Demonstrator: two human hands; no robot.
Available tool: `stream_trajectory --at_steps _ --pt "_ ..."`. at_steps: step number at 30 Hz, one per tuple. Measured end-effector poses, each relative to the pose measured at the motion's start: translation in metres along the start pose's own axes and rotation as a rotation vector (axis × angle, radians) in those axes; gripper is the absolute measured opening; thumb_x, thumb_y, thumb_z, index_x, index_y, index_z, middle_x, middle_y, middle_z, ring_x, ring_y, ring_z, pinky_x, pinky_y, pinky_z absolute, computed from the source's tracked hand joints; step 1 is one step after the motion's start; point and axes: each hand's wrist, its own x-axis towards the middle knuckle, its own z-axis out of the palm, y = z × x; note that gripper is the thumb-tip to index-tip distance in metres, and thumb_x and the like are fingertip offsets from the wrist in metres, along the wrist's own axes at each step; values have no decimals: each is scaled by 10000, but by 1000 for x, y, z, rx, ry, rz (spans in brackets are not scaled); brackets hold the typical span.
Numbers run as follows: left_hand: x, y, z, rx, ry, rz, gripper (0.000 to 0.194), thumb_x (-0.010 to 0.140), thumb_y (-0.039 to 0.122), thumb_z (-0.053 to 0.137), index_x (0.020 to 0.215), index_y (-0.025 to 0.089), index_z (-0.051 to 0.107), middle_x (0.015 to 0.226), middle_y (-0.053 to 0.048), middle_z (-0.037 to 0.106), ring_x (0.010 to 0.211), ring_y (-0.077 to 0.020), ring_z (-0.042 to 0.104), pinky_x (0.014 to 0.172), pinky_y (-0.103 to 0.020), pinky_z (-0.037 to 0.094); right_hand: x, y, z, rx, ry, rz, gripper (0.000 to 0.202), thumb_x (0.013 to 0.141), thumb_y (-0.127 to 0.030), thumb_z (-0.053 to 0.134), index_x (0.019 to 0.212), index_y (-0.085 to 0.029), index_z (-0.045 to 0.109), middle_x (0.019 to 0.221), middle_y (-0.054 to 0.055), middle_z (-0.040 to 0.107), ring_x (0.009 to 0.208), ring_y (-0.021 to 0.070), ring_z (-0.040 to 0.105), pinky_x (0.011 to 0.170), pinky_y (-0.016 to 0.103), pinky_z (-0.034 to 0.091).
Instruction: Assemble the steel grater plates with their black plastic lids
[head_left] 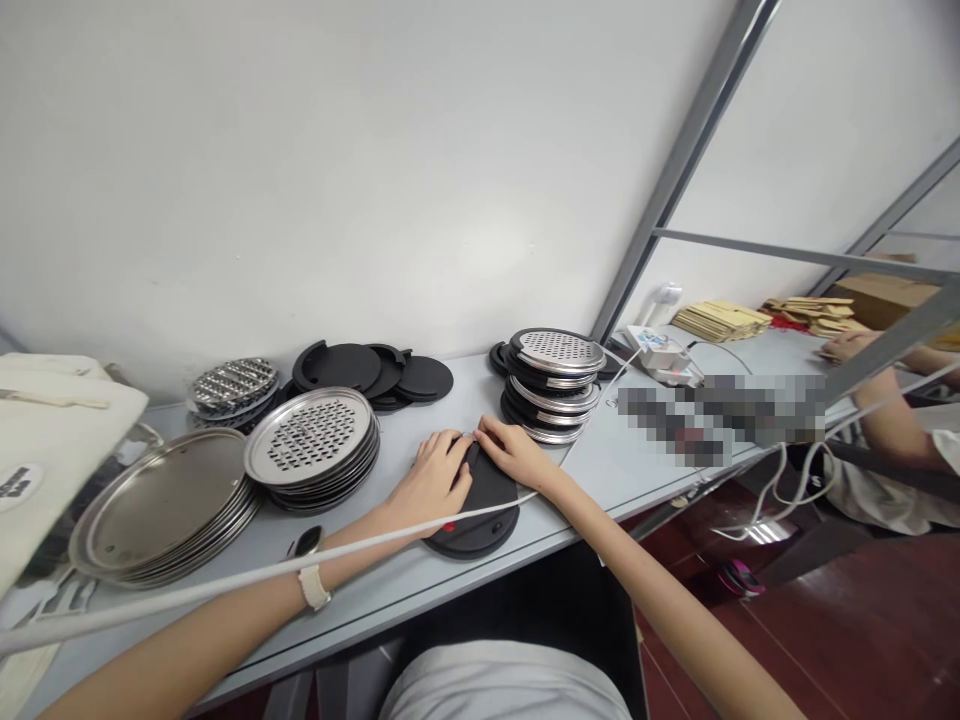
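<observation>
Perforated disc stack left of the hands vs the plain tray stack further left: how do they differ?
The perforated disc stack has a punched centre; the plain tray stack is smooth. The tray stack is wider and nearer the table edge; the disc stack sits nearer the left hand. Both are shiny metal rounds.

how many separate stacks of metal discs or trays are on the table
4: plain trays at far left, perforated discs beside them, a small perforated stack behind by the wall, and a mixed metal-and-black stack beyond the hands. More may be hidden.
</observation>
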Motion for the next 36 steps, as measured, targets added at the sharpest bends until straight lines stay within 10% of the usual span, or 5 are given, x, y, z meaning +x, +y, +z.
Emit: stream_trajectory --at_steps 36 --pt "1 -1 4 63 4 11 361 884 192 378 1237 167 448 1142 -100 501 1083 -232 457 978 -421 389 -4 -7 -1 28 39 -9 276 950 -361 386 738 -202 464 603 -34 419 561 125 422 570 240 330"
